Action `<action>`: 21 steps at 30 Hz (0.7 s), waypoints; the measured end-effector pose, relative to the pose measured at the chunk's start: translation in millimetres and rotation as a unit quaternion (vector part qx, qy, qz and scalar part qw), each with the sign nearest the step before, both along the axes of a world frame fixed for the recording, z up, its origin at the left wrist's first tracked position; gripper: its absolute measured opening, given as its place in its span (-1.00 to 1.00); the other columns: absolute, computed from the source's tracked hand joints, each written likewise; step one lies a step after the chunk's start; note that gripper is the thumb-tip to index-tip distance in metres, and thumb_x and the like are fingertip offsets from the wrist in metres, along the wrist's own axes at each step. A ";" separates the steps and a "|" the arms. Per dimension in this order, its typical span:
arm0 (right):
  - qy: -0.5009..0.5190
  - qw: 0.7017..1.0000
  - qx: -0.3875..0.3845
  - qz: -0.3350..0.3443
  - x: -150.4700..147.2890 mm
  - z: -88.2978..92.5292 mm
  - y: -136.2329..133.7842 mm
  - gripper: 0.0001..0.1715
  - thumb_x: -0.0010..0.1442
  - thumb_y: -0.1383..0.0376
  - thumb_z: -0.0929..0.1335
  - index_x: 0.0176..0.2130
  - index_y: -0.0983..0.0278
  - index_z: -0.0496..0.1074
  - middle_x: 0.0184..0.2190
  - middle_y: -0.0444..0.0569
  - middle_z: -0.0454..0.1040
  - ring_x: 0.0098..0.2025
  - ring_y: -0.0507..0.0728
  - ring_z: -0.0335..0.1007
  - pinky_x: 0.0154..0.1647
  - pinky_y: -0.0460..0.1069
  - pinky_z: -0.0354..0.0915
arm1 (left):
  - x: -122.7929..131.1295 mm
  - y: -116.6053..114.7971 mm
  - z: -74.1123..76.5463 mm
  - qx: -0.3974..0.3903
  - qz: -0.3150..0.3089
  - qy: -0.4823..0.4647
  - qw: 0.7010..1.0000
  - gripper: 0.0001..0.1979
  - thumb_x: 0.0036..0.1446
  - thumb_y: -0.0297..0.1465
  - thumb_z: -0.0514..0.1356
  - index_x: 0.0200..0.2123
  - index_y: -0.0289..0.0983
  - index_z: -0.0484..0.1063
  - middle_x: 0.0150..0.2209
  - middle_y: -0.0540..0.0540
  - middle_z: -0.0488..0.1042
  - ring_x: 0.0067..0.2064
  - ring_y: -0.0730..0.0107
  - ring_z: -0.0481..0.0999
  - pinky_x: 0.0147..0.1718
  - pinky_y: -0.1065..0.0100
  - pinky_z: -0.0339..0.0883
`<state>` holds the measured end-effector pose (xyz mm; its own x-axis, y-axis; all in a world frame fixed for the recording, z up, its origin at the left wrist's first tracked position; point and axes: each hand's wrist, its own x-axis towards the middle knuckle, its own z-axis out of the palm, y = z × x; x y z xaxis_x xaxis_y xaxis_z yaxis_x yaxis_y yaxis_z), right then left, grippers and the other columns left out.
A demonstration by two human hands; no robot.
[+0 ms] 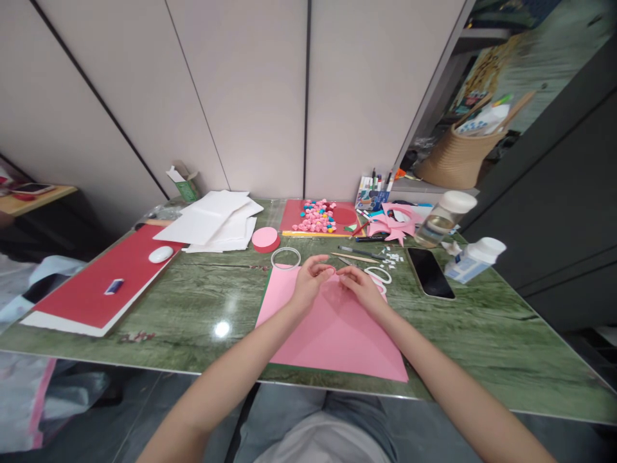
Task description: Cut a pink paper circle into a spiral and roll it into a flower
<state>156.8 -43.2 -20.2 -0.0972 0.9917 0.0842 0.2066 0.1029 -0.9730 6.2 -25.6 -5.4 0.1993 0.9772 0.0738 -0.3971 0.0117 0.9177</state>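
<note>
Grey panels (245, 96) are rising behind a green marbled table (193, 308) as I am looking down through the head camera. My left hand (311, 281) and right hand (360, 286) are facing each other, nearly meeting, their fingers loosely curled. Between their tips a small reddish piece (333, 271) is showing; it is too small to identify, and I cannot tell which hand is gripping it, if either is. Both hands are hovering over or resting on the far part of a pink sheet (332, 334); I cannot tell which. Green is edging out from under that sheet.

Just beyond my left hand, a pale ring (273, 258) is lying; white-handled scissors (380, 275) are lying beside my right, with a pencil (354, 257) and white scraps (393, 257) near them. Farther right, a black-screened phone (430, 273) is lying near two white-capped bottles (442, 222). Toward the panels, small pink balls (317, 217) are clustering on a red sheet (292, 212). Leftward, a round pink box (265, 239) is sitting beside white sheets (212, 215), and a large red sheet (91, 276) is stretching along the table's left end.
</note>
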 end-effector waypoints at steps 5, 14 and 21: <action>0.007 1.000 0.005 0.002 -0.4 0.8 0.7 -0.78 0.04 0.19 0.25 -0.31 0.26 0.33 -0.53 -0.13 0.34 -0.47 0.04 0.28 -0.44 -0.06 0.23 | 3.5 1.1 -5.1 -0.037 -0.015 -0.019 0.999 -0.67 -0.22 -0.37 0.28 -0.30 -0.30 0.35 -0.37 -0.07 0.45 -0.32 0.46 0.44 -0.24 0.35 0.26; 0.053 0.998 0.030 -0.004 1.3 8.1 -2.7 -0.71 0.08 0.13 0.24 -0.24 0.25 0.30 -0.43 -0.10 0.35 -0.47 0.01 0.28 -0.43 -0.07 0.25 | 6.5 -2.5 -7.6 -0.077 -0.067 -0.032 0.994 -0.70 -0.24 -0.38 0.29 -0.34 -0.33 0.41 -0.36 -0.09 0.49 -0.32 0.45 0.46 -0.21 0.34 0.27; -0.016 0.999 0.038 -0.001 -2.0 8.1 -4.7 -0.69 0.02 0.14 0.30 -0.25 0.25 0.37 -0.31 -0.04 0.43 -0.35 0.08 0.35 -0.34 -0.02 0.27 | 5.4 -6.0 -6.4 -0.037 -0.062 0.057 0.996 -0.68 -0.22 -0.34 0.27 -0.32 -0.33 0.39 -0.38 -0.12 0.48 -0.39 0.44 0.44 -0.37 0.40 0.29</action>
